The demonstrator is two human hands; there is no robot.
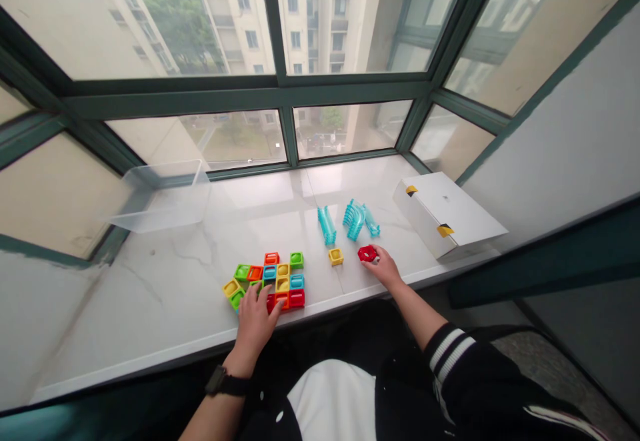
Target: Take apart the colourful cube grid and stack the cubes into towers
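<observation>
My left hand [255, 311] lies over the near side of a cluster of colourful plastic blocks [283, 269], its fingers apart and touching some of them. The blocks are red, orange, yellow, green and blue, with hollow or rounded tops; my hand hides a few. At the right, my right hand [384, 267] pinches a red plastic piece [367, 253] with a holed, rounded outline, at the tabletop. Left of it sits a single yellow block [335, 256]. Behind are a straight turquoise track piece [327, 225], a curved turquoise track piece [355, 219] and another turquoise piece [371, 221].
A clear plastic bin [170, 197] stands at the back left of the white marbled counter [150, 294]. A white box [450, 211] with yellow-and-black tabs is at the right. Green-framed windows [290, 131] rise behind, and the counter's front edge runs close to my body.
</observation>
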